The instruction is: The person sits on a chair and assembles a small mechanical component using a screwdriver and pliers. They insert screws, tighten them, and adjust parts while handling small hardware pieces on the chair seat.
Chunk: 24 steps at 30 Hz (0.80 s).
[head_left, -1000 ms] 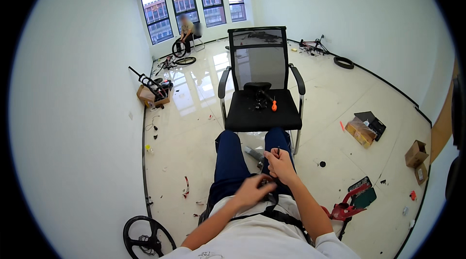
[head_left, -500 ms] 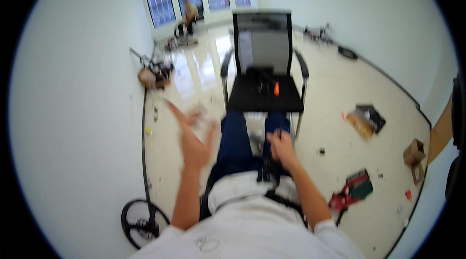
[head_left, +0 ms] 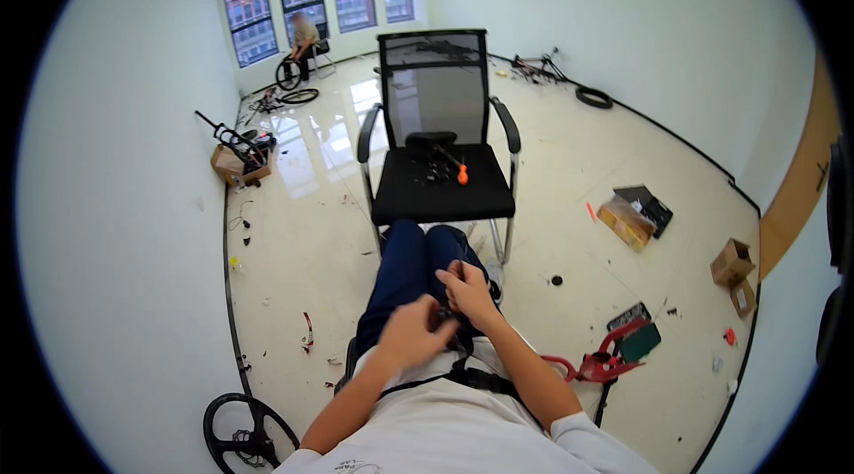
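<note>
Head camera shows your right hand (head_left: 471, 293) grasping a slim, black, rod-like piece (head_left: 460, 268) above your thighs, clad in dark blue trousers (head_left: 398, 271). Only its short, straight, dark end pokes out above your curled fingers; the rest is hidden, and you can't make out its material. Your left hand (head_left: 413, 333), fingers bent, is just beside a small dark part (head_left: 447, 317) below it; whether you grip that can't be told. Ahead, an orange-handled screwdriver (head_left: 463, 175) lies on the black mesh-backed chair (head_left: 485, 196).
</note>
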Each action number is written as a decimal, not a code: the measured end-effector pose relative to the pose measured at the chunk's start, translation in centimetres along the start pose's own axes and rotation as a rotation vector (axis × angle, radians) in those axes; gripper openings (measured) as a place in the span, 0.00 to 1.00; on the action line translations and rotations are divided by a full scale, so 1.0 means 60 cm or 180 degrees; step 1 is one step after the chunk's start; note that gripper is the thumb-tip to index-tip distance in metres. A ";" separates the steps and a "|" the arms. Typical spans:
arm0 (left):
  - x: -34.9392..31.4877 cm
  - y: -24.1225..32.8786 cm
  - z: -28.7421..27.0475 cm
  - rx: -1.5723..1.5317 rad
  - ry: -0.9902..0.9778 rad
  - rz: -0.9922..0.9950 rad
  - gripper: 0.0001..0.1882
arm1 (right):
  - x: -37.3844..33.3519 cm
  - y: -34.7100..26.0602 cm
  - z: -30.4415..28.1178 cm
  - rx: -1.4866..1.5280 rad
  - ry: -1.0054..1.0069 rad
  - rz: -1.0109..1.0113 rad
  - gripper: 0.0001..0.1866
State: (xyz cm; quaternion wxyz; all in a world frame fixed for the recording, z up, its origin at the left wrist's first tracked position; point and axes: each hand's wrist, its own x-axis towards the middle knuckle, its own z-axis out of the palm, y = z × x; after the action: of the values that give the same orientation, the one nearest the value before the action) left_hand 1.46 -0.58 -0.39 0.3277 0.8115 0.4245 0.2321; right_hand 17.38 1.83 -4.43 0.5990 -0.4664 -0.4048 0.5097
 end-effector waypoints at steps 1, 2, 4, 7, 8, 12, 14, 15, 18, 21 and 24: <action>-0.005 -0.006 0.021 0.0039 0.0207 0.0304 0.18 | -0.002 -0.004 -0.003 0.0183 0.0017 0.0103 0.14; -0.008 -0.010 0.034 0.0078 0.0429 0.0602 0.19 | -0.006 -0.004 -0.005 0.0350 0.0022 0.0212 0.15; -0.008 -0.008 0.033 0.0159 0.0379 0.0606 0.19 | -0.007 0.002 -0.011 0.0459 0.0195 0.0336 0.15; -0.010 -0.016 0.036 0.0176 0.0369 0.0554 0.17 | -0.014 -0.001 -0.006 0.0663 0.0139 0.0358 0.15; -0.010 -0.016 0.036 0.0247 0.0384 0.0587 0.17 | -0.012 0.001 -0.010 0.0704 0.0141 0.0337 0.15; -0.011 -0.023 0.040 0.0386 0.0527 0.0549 0.19 | -0.011 0.001 -0.013 0.0669 0.0131 0.0420 0.15; -0.013 -0.016 0.035 0.0252 0.0668 0.0392 0.19 | -0.003 0.007 -0.009 0.0629 0.0119 0.0375 0.14; -0.009 -0.019 0.036 0.0303 0.0869 0.0555 0.18 | -0.006 0.013 -0.006 0.0612 0.0112 0.0418 0.14; -0.003 -0.037 0.047 0.0829 0.0956 0.1059 0.15 | -0.002 0.011 0.000 0.0447 0.0210 0.0362 0.13; -0.005 -0.035 0.048 0.0628 0.0863 0.1123 0.10 | 0.001 0.010 -0.007 0.0432 0.0219 0.0300 0.13; -0.007 -0.035 0.044 0.0596 0.0943 0.1382 0.06 | 0.001 0.024 -0.013 0.0455 0.0210 0.0333 0.13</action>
State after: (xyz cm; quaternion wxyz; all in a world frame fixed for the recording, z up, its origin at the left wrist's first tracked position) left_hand 1.85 -0.94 -3.76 0.1283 0.8674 0.3036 0.3727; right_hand 17.81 1.83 -6.00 0.6163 -0.4595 -0.3226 0.5522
